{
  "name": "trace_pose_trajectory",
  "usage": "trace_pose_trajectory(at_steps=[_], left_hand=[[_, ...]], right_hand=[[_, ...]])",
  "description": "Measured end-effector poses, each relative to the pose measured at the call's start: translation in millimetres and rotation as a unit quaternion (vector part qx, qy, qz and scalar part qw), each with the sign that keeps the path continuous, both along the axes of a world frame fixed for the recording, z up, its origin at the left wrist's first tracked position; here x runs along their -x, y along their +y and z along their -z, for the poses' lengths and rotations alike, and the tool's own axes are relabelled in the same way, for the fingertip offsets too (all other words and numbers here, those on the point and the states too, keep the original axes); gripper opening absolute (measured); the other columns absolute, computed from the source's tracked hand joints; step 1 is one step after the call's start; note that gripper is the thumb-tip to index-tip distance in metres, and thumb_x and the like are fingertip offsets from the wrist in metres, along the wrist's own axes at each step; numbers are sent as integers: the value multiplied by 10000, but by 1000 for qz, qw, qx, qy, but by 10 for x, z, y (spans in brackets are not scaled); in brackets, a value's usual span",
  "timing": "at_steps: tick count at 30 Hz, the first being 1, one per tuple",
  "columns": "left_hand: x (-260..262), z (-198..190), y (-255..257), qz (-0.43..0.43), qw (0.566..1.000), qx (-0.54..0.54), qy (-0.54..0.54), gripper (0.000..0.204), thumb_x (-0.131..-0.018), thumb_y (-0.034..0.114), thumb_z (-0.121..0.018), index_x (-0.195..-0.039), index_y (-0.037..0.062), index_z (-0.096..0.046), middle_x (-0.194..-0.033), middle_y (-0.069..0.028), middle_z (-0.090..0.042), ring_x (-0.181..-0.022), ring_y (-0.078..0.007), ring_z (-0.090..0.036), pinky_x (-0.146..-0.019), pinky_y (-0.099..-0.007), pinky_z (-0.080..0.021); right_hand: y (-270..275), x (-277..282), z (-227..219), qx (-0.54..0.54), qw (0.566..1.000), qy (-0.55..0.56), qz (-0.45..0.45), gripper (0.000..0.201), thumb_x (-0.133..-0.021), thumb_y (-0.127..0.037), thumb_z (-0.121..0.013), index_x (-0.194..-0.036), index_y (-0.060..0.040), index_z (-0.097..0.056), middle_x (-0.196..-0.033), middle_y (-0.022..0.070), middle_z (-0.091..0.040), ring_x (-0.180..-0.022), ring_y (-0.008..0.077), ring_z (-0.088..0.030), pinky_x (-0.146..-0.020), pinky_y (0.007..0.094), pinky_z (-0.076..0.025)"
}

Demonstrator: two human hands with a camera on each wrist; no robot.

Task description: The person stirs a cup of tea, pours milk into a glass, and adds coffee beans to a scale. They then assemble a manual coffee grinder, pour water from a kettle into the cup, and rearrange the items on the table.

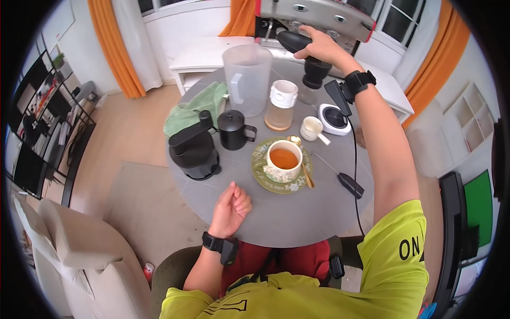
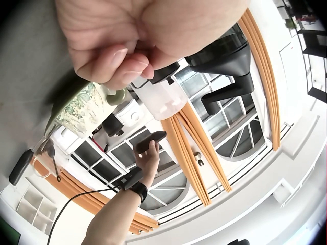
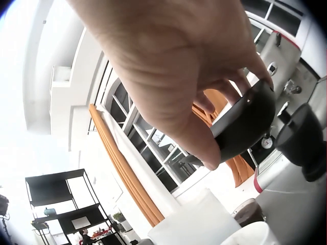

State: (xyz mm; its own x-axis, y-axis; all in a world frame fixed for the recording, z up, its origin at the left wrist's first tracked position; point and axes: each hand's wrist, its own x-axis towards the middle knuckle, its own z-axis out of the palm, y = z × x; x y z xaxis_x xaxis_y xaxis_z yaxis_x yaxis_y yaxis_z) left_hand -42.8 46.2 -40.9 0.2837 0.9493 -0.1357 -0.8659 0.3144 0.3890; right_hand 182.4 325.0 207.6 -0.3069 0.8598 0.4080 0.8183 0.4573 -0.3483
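In the head view my right hand (image 1: 325, 49) reaches to the far side of the round table. It grips a black rounded, lid-like piece (image 3: 248, 122) by its edges, thumb on one side and fingers on the other. That piece is tilted above a black funnel-shaped vessel (image 1: 317, 72). My left hand (image 1: 231, 210) hovers over the near table edge, fingers loosely curled and holding nothing. Closest to it is a floral cup (image 1: 272, 173) of amber liquid on a green saucer (image 1: 259, 178), with a gold spoon (image 1: 308, 178) beside the cup.
Left on the table (image 1: 255, 218) are a black kettle-like appliance (image 1: 194, 151), a black pitcher (image 1: 232, 133) and a green towel (image 1: 186, 111). A frosted jug (image 1: 248, 74), a lidded jar (image 1: 280, 106), a small cup (image 1: 312, 128), a white scale (image 1: 336, 121) and a whisk (image 1: 350, 184) stand or lie around.
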Motion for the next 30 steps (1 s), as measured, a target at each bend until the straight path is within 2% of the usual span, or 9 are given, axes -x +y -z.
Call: trace_pose_trajectory(at_steps=[1,4,5,6,10,13,15,30], left_hand=[[-1,8,4,-6,1000,-4,-1,317,-1027,279,-392,-774,90,-418,-634,10,-347,-551,-95,-312,-518,-234,-285],[-5,-13,8,-7,1000,-6,-4,317,-1027,275,-392,-770,91,-416,-632,9,-344,-548,-97,-305,-518,-234,-286],[-7,-8,7,-7,1000,-3,-8,317,-1029,271,-387,-770,91,-419,-632,9,-341,-547,-97,-301,-516,-233,-285],[-9,-10,6,-3,1000,-2,-9,317,-1029,271,-387,-770,91,-419,-632,9,-341,-547,-97,-301,-516,-233,-285],[-18,-19,1,-7,1000,-7,-13,321,-1032,269,-380,-770,90,-430,-628,10,-337,-545,-95,-295,-512,-231,-283],[-17,-1,-2,-13,1000,-7,-12,323,-1032,271,-380,-769,91,-432,-626,10,-337,-545,-93,-294,-511,-232,-283],[-15,1,-3,-14,1000,-4,-13,329,-1033,275,-378,-766,89,-429,-625,9,-339,-544,-91,-302,-510,-233,-286],[-34,-28,-3,-19,1000,-4,-22,338,-1042,275,-344,-779,80,-424,-624,4,-336,-535,-96,-318,-508,-238,-297]], right_hand=[[-54,-134,-3,42,999,-1,14,873,-625,-246,-764,-1402,-77,-406,-1299,229,-530,-1177,336,-528,-990,360,-404],[-68,-572,214,66,998,-3,24,870,-618,-228,-770,-1394,-66,-411,-1268,226,-552,-1151,332,-546,-979,345,-412],[-155,-645,241,98,994,-30,46,892,-602,-185,-779,-1398,-55,-397,-1242,225,-566,-1118,316,-566,-963,329,-419],[-147,-761,367,118,993,-15,28,922,-591,-150,-781,-1411,-53,-371,-1237,227,-566,-1119,300,-561,-957,329,-420],[-230,-1112,872,196,980,-1,43,929,-592,-120,-767,-1420,-49,-350,-1289,228,-523,-1151,313,-535,-974,336,-409],[-248,-1270,1132,201,976,-37,72,932,-595,-128,-768,-1421,-51,-343,-1309,233,-508,-1189,342,-508,-1000,351,-398],[-271,-1329,1182,237,965,-47,98,938,-599,-137,-773,-1424,-54,-335,-1321,229,-503,-1220,352,-485,-1013,364,-396],[-188,-1425,1567,225,967,-53,107,949,-611,-128,-787,-1433,-56,-320,-1385,238,-440,-1297,355,-411,-1072,398,-355]])
